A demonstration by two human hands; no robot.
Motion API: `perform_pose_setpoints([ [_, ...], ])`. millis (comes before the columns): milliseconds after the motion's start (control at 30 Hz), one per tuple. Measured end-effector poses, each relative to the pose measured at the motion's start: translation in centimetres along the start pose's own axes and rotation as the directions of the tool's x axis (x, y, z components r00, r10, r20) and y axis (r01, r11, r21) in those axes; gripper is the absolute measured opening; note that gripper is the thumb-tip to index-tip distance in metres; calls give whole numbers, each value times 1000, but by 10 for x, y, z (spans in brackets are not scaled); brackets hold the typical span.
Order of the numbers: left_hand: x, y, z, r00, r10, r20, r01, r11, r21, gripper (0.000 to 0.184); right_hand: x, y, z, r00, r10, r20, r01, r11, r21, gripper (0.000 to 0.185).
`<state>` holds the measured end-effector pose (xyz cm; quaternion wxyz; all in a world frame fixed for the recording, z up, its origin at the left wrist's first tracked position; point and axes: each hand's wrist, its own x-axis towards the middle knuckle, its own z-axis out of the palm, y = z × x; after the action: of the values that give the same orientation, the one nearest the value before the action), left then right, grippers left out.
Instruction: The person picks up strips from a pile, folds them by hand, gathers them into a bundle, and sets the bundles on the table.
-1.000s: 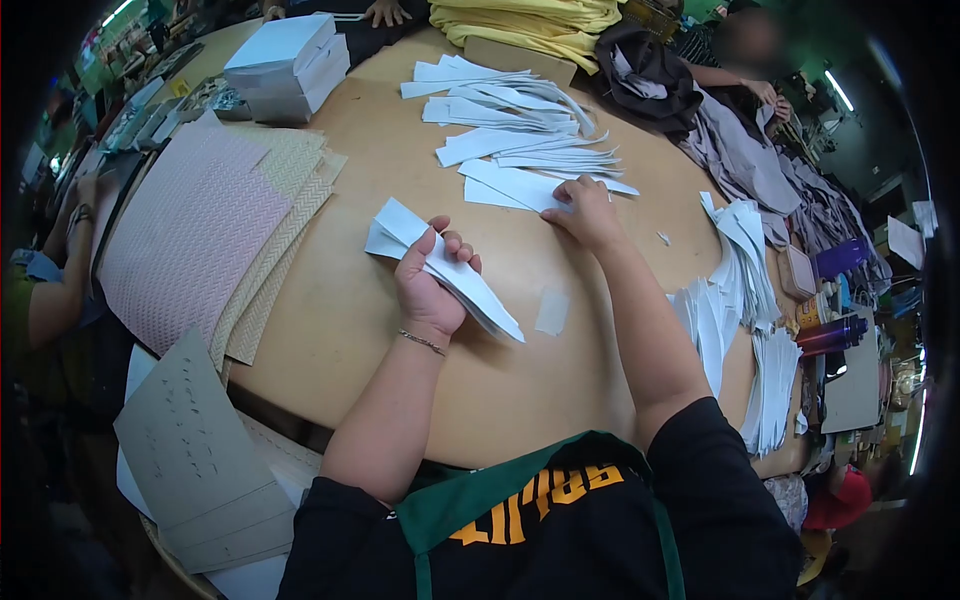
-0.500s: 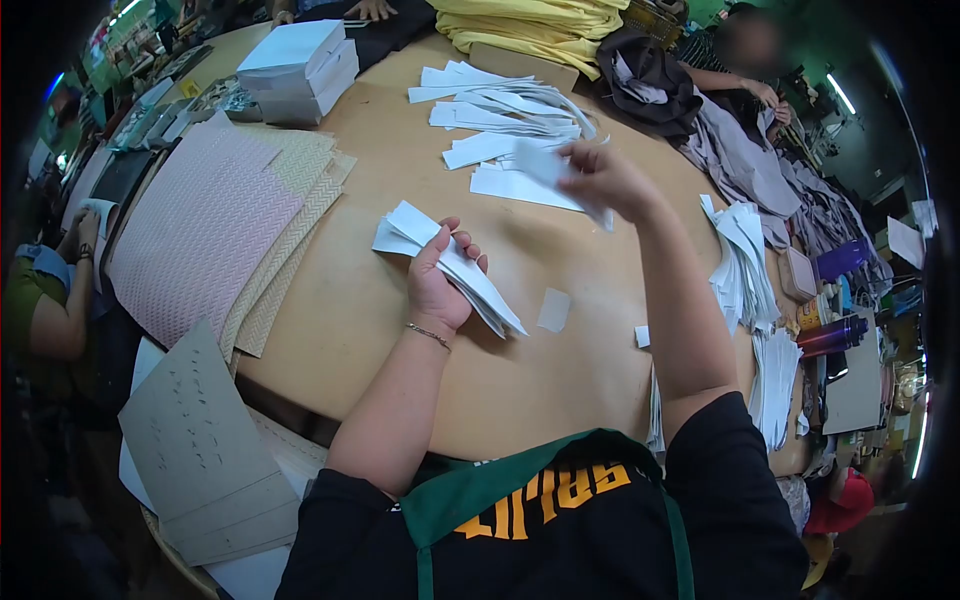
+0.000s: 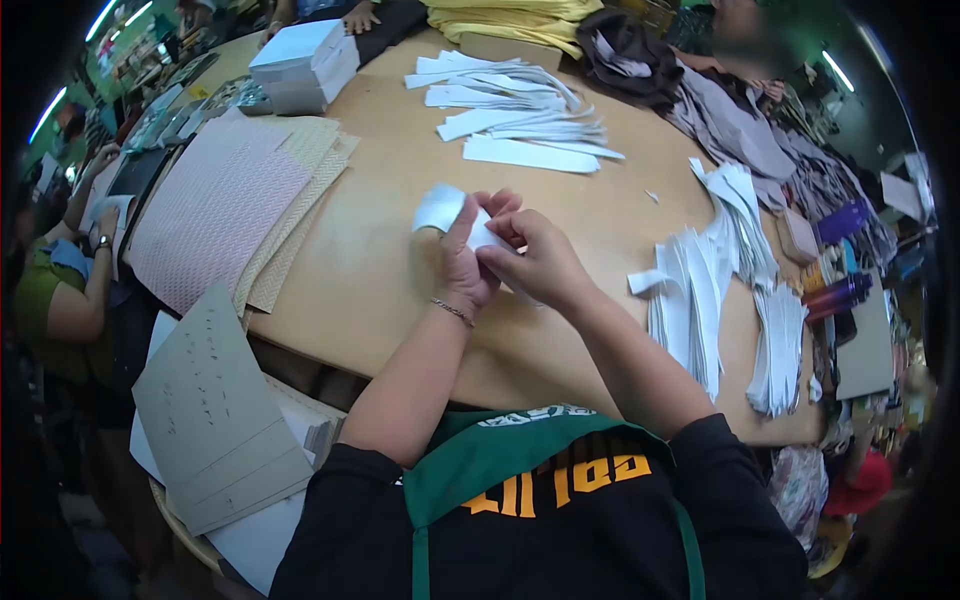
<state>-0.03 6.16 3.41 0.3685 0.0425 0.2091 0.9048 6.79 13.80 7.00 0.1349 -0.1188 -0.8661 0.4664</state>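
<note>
My left hand (image 3: 466,262) is closed around a bunch of white strips (image 3: 440,207), whose far end curves up beyond the thumb. Close against it, my right hand (image 3: 547,262) pinches the near part of the same strips between thumb and fingers. Both hands are above the middle of the table. Whether these are paper or stiff fabric I cannot tell. Beyond my hands lie fanned rows of similar strips (image 3: 545,152). To the right are more bundles, one nearer me (image 3: 688,305) and another by the table's edge (image 3: 775,350).
Pink woven sheets (image 3: 215,205) lie on the left, with grey cards (image 3: 215,410) carrying handwriting nearer me. A white block of stacked paper (image 3: 300,65) and folded yellow cloth (image 3: 510,18) stand at the back. Grey cloth (image 3: 735,140) and a purple bottle (image 3: 838,296) are right; other people sit around.
My right hand has come back from the far strips to my left hand and now grips the strips there. The bunch has turned in my left hand, and my view has shifted slightly.
</note>
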Motion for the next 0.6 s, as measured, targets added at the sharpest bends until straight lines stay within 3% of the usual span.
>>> perform_pose_setpoints([
  [67,1,-14,-17,993,-72,-89,74,997,18,36,-29,20,-4,966,-223,-134,180,945,-274,47],
  [133,-12,-24,-3,992,0,-122,21,985,172,40,-56,39,-4,995,-95,-5,95,981,172,60],
  [167,-23,-34,9,992,25,-123,7,967,256,42,-75,46,-7,997,-55,56,29,922,386,66],
  [200,-31,-38,17,989,46,-138,5,938,347,45,-85,46,-9,977,27,212,-128,867,482,74],
  [267,-43,-44,32,981,109,-158,-11,854,521,50,-100,53,1,996,-66,52,28,848,528,62],
  [300,-46,-45,37,977,126,-171,-15,845,535,38,-105,51,-2,991,28,130,-101,797,595,60],
  [367,-45,-41,34,978,18,-209,60,931,361,38,-115,44,-10,932,181,313,-353,637,685,56],
  [433,-45,-35,36,976,-46,-212,106,953,284,33,-123,44,-13,931,187,314,-356,662,659,54],
  [600,-45,-41,33,990,88,-107,-41,922,385,23,-133,42,-12,955,171,241,-284,760,585,53],
])
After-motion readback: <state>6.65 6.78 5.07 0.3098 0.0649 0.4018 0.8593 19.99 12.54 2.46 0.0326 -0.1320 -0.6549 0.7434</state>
